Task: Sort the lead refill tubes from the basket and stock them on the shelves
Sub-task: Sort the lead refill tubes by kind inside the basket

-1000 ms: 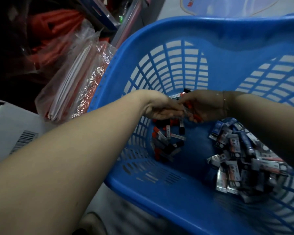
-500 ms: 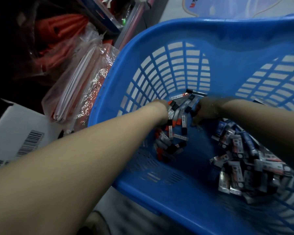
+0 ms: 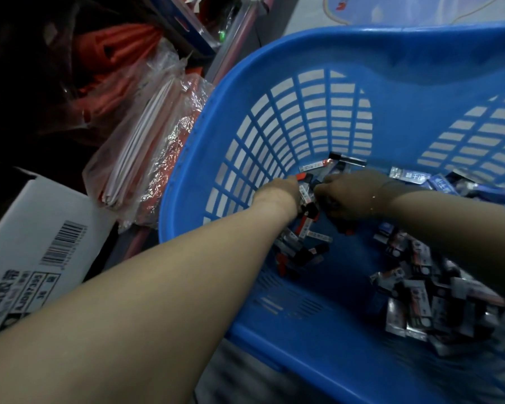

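Observation:
A blue plastic basket holds a loose heap of black-and-red lead refill tubes near its left wall. Both my hands reach down into it. My left hand grips a small bunch of tubes, with its fingers mostly hidden behind the wrist. My right hand is close against that bunch, fingers curled down onto tubes, and a red tip shows beneath it. A few more tubes lie against the back wall.
Several silver and blue packets are piled in the basket's right half. Left of the basket lie clear plastic bags of red and white stock and a white carton with a barcode. Dark shelving stands behind them.
Both hands have dropped from above the heap to the basket's back-left corner and closed in on the bunch of tubes. The view has tilted a little.

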`<state>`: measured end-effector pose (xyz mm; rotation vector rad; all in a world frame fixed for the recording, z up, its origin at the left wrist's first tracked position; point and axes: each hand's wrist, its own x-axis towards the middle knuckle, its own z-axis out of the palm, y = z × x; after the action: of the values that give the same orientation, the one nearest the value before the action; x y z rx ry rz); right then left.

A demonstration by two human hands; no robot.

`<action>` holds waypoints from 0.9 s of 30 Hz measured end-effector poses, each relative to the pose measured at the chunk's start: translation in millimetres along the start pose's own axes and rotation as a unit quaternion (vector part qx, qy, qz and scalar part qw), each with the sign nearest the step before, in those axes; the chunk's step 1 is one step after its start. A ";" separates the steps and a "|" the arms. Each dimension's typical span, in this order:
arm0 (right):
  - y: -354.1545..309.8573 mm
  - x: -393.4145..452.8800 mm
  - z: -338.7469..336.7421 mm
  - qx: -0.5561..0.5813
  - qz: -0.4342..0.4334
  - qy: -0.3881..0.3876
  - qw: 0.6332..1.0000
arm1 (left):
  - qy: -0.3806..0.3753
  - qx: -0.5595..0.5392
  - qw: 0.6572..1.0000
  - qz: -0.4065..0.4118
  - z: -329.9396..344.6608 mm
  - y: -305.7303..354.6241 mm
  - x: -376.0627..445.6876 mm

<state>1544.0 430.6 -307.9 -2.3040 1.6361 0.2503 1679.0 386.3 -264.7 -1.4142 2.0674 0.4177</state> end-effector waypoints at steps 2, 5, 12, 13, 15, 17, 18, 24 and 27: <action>7.4 -3.2 -2.3 -0.024 -0.007 -0.002 1.000 | -0.005 0.000 1.000 -0.008 -0.9 0.6 0.4; 14.5 -5.9 -3.4 -0.041 -0.021 -0.009 0.999 | -0.008 0.031 0.999 0.020 -2.3 1.8 1.8; 10.1 0.4 -10.5 -0.030 -0.045 -0.060 0.997 | -0.001 0.062 0.998 0.011 5.1 3.1 1.4; 7.4 1.7 -12.9 -0.028 -0.047 -0.068 0.996 | 0.005 0.068 0.998 0.006 6.6 4.2 2.2; 0.9 4.2 -14.1 -0.046 -0.048 -0.071 0.995 | 0.016 0.070 0.997 0.000 8.2 5.8 3.5; -3.8 6.1 -11.0 -0.077 -0.051 -0.058 0.994 | 0.021 0.064 0.998 -0.006 8.3 6.2 4.4; -4.6 6.4 -8.9 -0.089 -0.053 -0.049 0.993 | 0.023 0.064 0.998 -0.006 7.9 6.0 4.7; -1.6 7.3 -8.9 -0.135 -0.054 -0.022 0.989 | 0.008 0.070 0.997 0.006 7.1 6.0 7.3; -4.1 9.9 -16.1 -0.149 -0.091 -0.032 0.984 | -0.001 0.071 0.997 0.012 7.9 5.7 8.3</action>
<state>1550.7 417.5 -295.3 -2.6147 1.4272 0.5547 1673.9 386.8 -276.4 -1.3050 2.0718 0.2748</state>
